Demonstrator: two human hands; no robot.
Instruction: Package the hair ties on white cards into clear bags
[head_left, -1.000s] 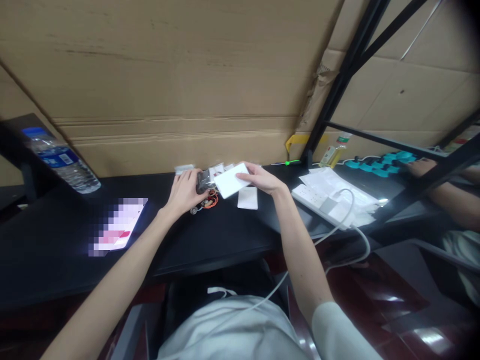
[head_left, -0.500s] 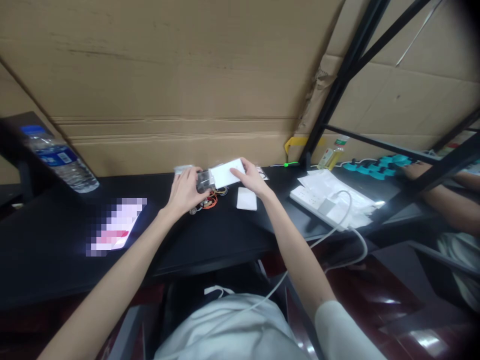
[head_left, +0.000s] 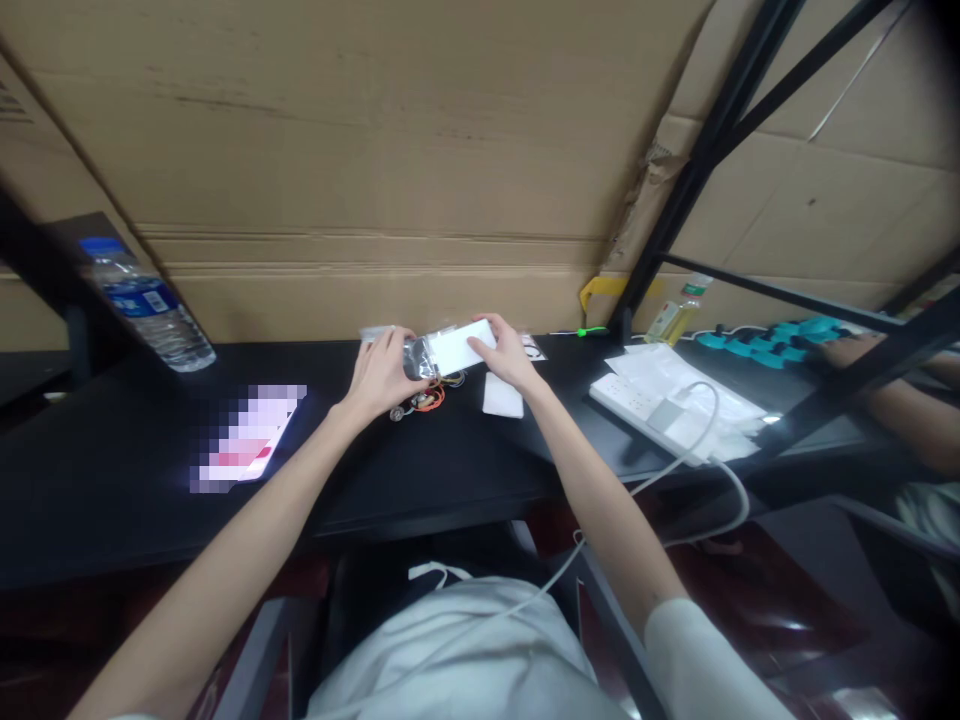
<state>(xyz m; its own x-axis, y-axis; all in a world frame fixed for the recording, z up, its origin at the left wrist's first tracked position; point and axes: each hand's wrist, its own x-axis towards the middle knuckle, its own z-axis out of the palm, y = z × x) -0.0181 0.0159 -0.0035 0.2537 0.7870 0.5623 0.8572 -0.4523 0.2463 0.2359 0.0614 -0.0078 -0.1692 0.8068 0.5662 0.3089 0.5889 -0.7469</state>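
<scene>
- what's leftmost?
- a water bottle (head_left: pixel 154 308), then a lit phone (head_left: pixel 255 435) on the black table (head_left: pixel 420 470).
- the left hand (head_left: pixel 381 375)?
- half closed around a dark packet (head_left: pixel 420 360).
- and the white card (head_left: pixel 455 350)?
- at the packet's right end, pinched between the right hand (head_left: pixel 510 355)'s thumb and fingers. farther right, a power strip (head_left: pixel 624 402).

Packet (head_left: pixel 418 359) between phone (head_left: pixel 255 440) at left and power strip (head_left: pixel 624 402) at right, cardboard (head_left: pixel 420 180) behind.

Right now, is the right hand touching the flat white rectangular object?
Touching: the head view shows the right hand with its thumb on the flat white rectangular object.
</scene>
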